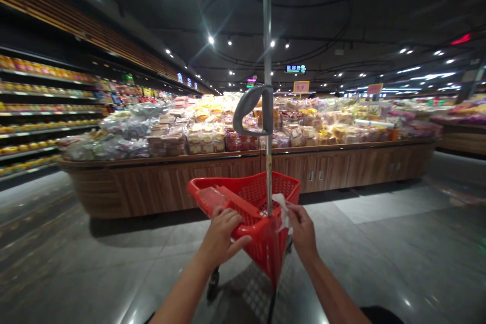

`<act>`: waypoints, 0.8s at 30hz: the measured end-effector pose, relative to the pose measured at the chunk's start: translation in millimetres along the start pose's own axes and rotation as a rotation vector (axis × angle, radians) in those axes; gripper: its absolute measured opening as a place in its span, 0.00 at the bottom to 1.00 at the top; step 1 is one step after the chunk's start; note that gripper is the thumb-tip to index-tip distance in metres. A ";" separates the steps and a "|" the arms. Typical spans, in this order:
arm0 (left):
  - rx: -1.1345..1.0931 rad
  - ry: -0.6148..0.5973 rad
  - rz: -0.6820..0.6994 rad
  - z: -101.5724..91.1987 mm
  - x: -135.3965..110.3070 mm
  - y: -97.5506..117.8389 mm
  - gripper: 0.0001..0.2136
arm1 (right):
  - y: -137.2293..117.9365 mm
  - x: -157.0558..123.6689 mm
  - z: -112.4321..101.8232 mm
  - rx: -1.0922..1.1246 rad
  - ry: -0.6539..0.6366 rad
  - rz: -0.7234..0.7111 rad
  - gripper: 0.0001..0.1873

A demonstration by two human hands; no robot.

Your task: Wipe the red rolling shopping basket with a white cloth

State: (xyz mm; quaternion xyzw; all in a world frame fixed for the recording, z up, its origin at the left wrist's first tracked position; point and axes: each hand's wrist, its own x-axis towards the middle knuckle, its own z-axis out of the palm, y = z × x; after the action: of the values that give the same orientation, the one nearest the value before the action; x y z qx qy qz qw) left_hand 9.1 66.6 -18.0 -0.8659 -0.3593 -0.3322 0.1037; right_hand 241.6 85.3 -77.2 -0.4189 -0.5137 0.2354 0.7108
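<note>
In front of me stands a red plastic shopping cart (258, 243) with a perforated basket. My left hand (225, 228) rests on the cart's near rim, its fingers wrapped over the edge. A crumpled white tissue (281, 208) is pinched in my right hand (304, 228), against the cart's right side near the pole. From that near corner rises a tall metal pole (268, 55). A grey looped handle (253, 111) is fixed to the pole above the basket.
A long wooden display counter (144, 182) piled with bagged goods (207, 136) runs across, beyond the cart. On the left are shelves (45, 106) of packaged products. Grey tiled floor (372, 253) surrounds the cart. Another counter (461, 136) stands at the far right.
</note>
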 end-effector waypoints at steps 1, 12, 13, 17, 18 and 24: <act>-0.002 -0.006 0.001 -1.0 -0.2 -1.7 0.15 | -1.6 1.6 2.3 -0.023 -0.093 -0.023 0.11; 0.116 0.029 0.041 -13.7 -16.8 11.5 0.19 | -14.5 -7.1 16.0 -0.252 -0.366 -0.116 0.12; 0.128 0.034 0.020 -11.2 -17.2 20.3 0.19 | -13.9 -8.8 17.1 -0.253 -0.374 -0.130 0.12; 0.220 0.052 -0.198 -0.1 -13.3 47.8 0.12 | -7.4 -10.8 20.8 -0.360 -0.308 -0.101 0.11; 0.243 0.052 -0.245 1.2 -12.4 50.0 0.10 | -7.2 -12.0 21.8 -0.368 -0.310 -0.102 0.11; 0.273 -0.030 -0.303 -4.4 -15.6 32.8 0.07 | -11.7 -25.7 27.4 -0.252 -0.395 -0.157 0.11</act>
State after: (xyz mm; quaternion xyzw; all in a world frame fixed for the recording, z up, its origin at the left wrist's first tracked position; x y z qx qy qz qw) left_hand 21.4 32.5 -22.8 -0.7846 -0.5287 -0.2795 0.1635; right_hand 205.7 69.0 -77.9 -0.4090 -0.6990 0.1907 0.5547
